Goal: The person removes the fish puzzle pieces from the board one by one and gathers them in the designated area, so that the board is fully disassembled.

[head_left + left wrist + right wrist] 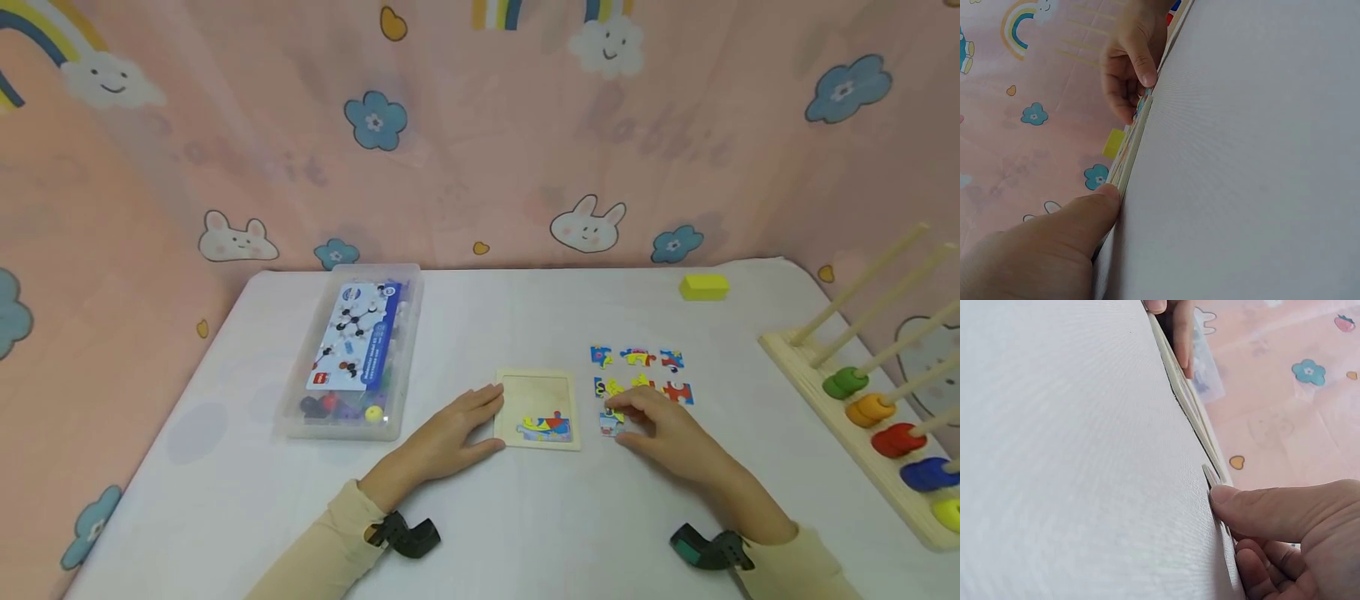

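A square wooden puzzle tray (536,386) lies on the white table, with a few joined jigsaw pieces (546,427) in its lower right part. My left hand (450,437) rests at the tray's left edge, fingers stretched out and thumb (1094,209) by the near corner. To the right of the tray, my right hand (667,429) pinches a jigsaw piece (610,423) between thumb and fingers; its edge shows tilted by the thumb in the right wrist view. Loose colourful jigsaw pieces (637,357) lie in rows just beyond, some partly hidden by this hand.
A clear plastic box (352,350) with a molecule-model label stands left of the tray. At the back right is a yellow block (703,287). A wooden peg stand (847,433) with coloured rings runs along the right side. A patterned pink cloth (465,167) hangs behind the table.
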Demonstrator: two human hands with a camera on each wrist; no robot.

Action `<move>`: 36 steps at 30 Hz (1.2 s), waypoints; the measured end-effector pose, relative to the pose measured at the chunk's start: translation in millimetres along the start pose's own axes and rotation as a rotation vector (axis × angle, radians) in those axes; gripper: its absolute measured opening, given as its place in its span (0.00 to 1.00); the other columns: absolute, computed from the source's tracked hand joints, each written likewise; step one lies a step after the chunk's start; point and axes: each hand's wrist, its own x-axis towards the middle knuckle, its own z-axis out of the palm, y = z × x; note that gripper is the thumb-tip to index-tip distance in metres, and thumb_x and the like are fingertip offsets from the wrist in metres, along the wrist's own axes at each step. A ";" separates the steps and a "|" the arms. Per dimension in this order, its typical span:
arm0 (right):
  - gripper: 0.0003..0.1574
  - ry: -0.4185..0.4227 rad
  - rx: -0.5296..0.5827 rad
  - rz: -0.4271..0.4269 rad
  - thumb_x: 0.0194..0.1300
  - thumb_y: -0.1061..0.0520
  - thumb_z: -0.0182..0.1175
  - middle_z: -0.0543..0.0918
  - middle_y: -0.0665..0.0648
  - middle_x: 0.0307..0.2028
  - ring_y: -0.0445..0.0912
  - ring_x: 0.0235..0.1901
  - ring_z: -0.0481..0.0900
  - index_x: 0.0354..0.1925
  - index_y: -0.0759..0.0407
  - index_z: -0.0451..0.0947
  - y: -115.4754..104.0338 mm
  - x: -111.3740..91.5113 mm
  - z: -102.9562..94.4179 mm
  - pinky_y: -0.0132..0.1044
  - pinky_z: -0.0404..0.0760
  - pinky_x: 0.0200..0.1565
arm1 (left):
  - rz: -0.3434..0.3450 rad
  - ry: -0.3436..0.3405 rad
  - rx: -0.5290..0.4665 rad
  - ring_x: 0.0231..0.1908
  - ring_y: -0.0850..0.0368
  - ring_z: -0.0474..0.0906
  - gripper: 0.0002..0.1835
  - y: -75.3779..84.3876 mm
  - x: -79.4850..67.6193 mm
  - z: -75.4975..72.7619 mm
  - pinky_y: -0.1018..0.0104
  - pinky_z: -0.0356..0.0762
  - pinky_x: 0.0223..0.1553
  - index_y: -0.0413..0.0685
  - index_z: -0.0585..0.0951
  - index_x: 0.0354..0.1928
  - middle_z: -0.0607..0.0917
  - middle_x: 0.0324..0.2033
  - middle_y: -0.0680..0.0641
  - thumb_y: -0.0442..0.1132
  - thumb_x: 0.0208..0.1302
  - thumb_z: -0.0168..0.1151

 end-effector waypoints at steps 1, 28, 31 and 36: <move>0.23 -0.003 -0.005 -0.002 0.57 0.58 0.67 0.78 0.51 0.47 0.39 0.43 0.71 0.52 0.55 0.76 0.3 -0.4 0.3 0.23 0.76 0.46 | -0.001 -0.001 -0.001 0.72 0.55 0.53 0.36 0.1 -0.3 0.5 0.60 0.52 0.73 0.41 0.63 0.69 0.59 0.72 0.48 0.52 0.65 0.58; 0.23 0.021 0.101 -0.047 0.61 0.57 0.65 0.79 0.53 0.50 0.47 0.48 0.78 0.54 0.59 0.75 -19.6 4.3 -0.2 0.24 0.77 0.52 | 0.013 0.009 0.018 0.72 0.55 0.54 0.36 -0.3 0.2 0.2 0.60 0.53 0.72 0.41 0.63 0.69 0.59 0.72 0.48 0.52 0.65 0.58; 0.24 -0.008 0.108 -0.035 0.61 0.57 0.65 0.79 0.52 0.51 0.46 0.49 0.77 0.55 0.57 0.74 -29.2 9.4 4.2 0.32 0.79 0.53 | 0.018 0.015 0.029 0.71 0.54 0.54 0.35 -1.0 -0.4 -0.3 0.60 0.53 0.72 0.41 0.64 0.69 0.60 0.72 0.48 0.53 0.65 0.58; 0.25 -0.053 0.122 -0.048 0.60 0.57 0.65 0.78 0.50 0.51 0.44 0.49 0.76 0.56 0.55 0.75 -41.7 20.0 15.2 0.37 0.79 0.52 | 0.028 0.017 0.027 0.71 0.53 0.55 0.35 -1.1 -0.1 1.0 0.59 0.54 0.72 0.41 0.64 0.69 0.60 0.72 0.48 0.53 0.66 0.58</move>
